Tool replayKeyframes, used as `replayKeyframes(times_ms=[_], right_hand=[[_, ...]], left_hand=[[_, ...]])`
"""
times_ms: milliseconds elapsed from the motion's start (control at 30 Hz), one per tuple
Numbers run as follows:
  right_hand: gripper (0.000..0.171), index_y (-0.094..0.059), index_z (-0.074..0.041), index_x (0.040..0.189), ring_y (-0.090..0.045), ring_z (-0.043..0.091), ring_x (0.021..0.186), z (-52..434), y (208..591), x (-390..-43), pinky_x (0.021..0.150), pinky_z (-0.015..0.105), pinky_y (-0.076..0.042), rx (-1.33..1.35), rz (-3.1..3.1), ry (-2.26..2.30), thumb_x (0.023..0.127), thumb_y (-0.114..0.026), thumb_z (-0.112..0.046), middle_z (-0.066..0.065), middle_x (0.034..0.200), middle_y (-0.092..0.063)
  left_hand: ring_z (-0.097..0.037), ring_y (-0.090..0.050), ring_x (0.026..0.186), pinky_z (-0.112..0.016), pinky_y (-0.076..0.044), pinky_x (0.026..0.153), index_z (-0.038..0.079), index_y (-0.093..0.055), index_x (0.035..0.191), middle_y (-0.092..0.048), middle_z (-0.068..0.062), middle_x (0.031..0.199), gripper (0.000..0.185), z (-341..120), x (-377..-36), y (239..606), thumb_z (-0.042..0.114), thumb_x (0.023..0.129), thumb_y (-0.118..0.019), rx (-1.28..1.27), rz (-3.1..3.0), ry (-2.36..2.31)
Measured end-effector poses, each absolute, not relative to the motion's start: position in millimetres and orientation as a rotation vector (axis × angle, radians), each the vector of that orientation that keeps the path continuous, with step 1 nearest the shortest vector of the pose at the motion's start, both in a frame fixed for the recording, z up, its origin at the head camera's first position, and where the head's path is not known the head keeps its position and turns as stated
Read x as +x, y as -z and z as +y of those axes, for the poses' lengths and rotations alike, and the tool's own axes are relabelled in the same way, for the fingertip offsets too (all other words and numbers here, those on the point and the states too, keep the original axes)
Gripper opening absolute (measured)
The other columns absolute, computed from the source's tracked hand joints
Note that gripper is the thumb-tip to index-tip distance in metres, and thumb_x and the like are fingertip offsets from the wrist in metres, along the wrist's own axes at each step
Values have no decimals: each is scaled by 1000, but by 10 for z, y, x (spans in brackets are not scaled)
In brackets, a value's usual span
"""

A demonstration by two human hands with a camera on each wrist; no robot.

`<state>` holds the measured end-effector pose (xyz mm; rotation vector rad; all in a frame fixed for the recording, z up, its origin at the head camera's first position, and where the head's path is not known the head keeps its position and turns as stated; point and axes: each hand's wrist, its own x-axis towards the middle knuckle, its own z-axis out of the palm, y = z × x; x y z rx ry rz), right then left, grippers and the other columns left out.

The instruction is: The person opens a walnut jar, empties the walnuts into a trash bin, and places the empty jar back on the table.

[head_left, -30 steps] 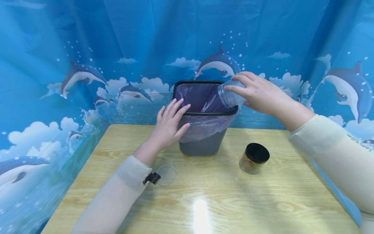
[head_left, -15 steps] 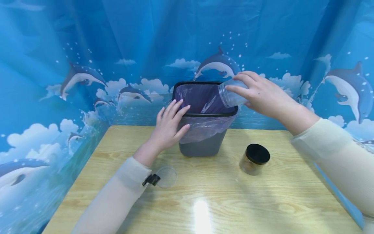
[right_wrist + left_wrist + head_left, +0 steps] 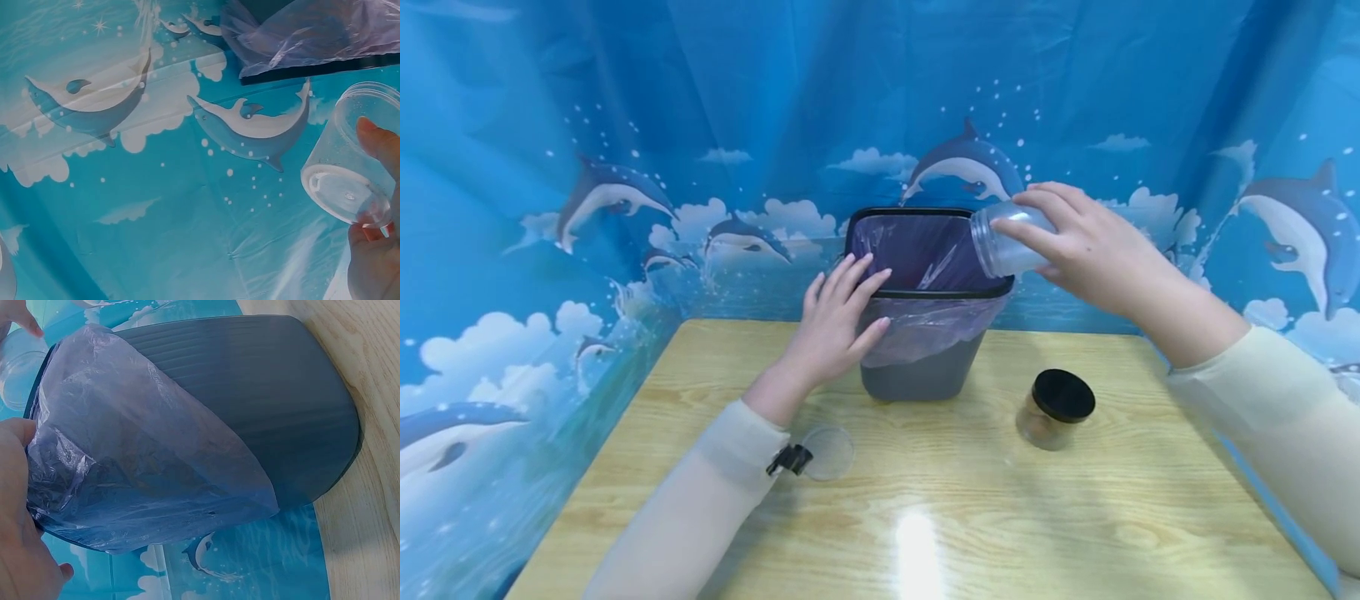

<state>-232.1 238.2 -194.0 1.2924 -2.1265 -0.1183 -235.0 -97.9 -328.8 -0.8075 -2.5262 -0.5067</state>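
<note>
A grey bin (image 3: 920,367) lined with a purple bag (image 3: 917,250) stands at the back of the wooden table (image 3: 925,517). My left hand (image 3: 838,321) rests with straight fingers on the bin's left rim and bag (image 3: 144,462). My right hand (image 3: 1078,242) grips a clear, lidless plastic jar (image 3: 1006,242), tipped on its side with its mouth over the bin's right rim. The right wrist view shows the jar (image 3: 350,181) empty, with fingers (image 3: 375,140) round it.
A second jar with a black lid (image 3: 1054,408) stands on the table right of the bin. A clear round lid (image 3: 827,451) lies by my left forearm. A blue dolphin curtain (image 3: 625,167) closes in the back and sides.
My right hand has drawn the tipped jar slightly to the right, toward the bin's right rim. The left hand has not moved.
</note>
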Motion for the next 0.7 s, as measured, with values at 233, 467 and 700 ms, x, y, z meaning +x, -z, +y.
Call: replayKeyframes(times_ms=[233,467,700], right_hand=[[88,-56,-11,138,-46,47,127,2395,1977,-2224,97,64,-45,1293,-2098,102,60,-91,9,28,136,-51],[90,-57,-10,136,-48,45,125,2392,2068,-2086,91,61,-50,1312,-2045,80,56,-94,7,27,134,-54],[94,-56,-11,139,-48,46,125,2384,2153,-1982,92,62,-49,1284,-2045,57,54,-94,6,26,135,-53]], left_hand=[[-25,-3,154,-64,-6,117,28,-26,159,-14,-3,167,62,-971,-2350,3285,46,104,-48,-801,-2530,497],[-25,-2,154,-63,-5,118,27,-26,159,-13,-3,167,62,-959,-2337,3275,46,104,-47,-808,-2546,494],[-26,-4,154,-63,-5,118,28,-26,159,-13,-3,167,62,-970,-2336,3271,46,104,-48,-793,-2544,490]])
